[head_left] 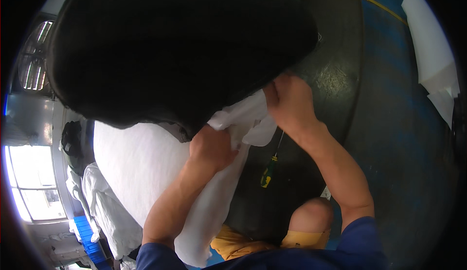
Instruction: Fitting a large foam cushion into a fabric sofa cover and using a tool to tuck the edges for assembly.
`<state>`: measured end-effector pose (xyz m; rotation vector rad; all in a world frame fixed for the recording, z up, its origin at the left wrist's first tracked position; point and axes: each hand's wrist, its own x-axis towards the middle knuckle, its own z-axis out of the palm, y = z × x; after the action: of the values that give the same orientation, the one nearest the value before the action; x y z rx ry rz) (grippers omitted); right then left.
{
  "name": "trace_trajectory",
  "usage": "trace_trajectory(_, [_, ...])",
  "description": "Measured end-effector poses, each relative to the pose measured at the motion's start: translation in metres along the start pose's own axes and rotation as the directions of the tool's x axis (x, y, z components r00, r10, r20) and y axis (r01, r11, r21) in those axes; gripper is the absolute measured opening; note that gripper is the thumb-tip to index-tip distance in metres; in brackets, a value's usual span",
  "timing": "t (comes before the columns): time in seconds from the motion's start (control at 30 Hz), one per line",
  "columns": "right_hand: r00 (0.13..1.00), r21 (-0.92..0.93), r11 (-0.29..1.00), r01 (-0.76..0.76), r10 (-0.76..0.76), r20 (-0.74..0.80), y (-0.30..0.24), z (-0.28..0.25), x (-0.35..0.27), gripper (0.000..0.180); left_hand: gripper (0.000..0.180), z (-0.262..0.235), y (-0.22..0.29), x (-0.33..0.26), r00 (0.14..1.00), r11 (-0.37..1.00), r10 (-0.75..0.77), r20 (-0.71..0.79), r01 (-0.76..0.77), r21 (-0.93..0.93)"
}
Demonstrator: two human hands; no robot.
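A large black cover (185, 61) with an uneven lower edge fills the upper middle. White cloth (141, 158) spreads out from beneath it and hangs toward my lap. My left hand (211, 148) is closed in a fist on a gathered part of the cloth, right beside a drooping corner of the cover. Farther right, my right hand (292, 102) has its fingers bent around the cloth's other side, close against the cover's edge. The cloth bunches between both hands. Their fingertips are partly hidden.
A screwdriver (266, 173) with a green and yellow handle lies on the dark work surface (335, 46) near my knee. White cloth (107, 207) is heaped at the left by a blue crate (89, 238). A white sheet (430, 41) is at the far right, above the floor.
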<state>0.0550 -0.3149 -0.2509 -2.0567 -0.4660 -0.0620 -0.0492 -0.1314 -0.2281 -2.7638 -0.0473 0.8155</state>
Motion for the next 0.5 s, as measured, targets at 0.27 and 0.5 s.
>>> trace_trajectory(0.27, [0.867,0.145,0.897,0.417,-0.440,0.232,-0.018,0.057,-0.025,0.013,0.037,-0.012,-0.008,-0.008,0.993,0.994,0.076,-0.088,-0.082,-0.069])
trace_trajectory(0.5, [0.813,0.046,0.819,0.573,-0.574,0.095,0.008,0.062,-0.016,0.022,0.056,0.002,0.000,-0.011,0.954,0.958,0.222,-0.199,-0.176,0.225])
